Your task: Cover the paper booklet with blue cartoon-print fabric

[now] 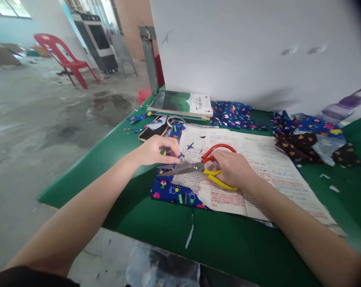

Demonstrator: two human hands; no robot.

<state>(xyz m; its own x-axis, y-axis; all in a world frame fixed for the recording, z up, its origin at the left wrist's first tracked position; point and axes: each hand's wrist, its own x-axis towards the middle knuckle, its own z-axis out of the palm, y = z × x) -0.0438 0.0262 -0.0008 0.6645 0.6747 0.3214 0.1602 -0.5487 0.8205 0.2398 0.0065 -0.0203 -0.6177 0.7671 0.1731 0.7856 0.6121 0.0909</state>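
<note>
Two hands here; we see the right hand (233,167) clamped round the scissors (196,167); the left hand (156,150) pinches a blue scrap (182,156) (tiny!) above the open book (268,163).

A red chair (78,65) stands near an air cooler (100,38).

Scissors (196,167), red and yellow handles (219,146), blades (177,170) parted, pointing left over open book (267,167); blue patterned cover (176,194) at left edge.
</note>
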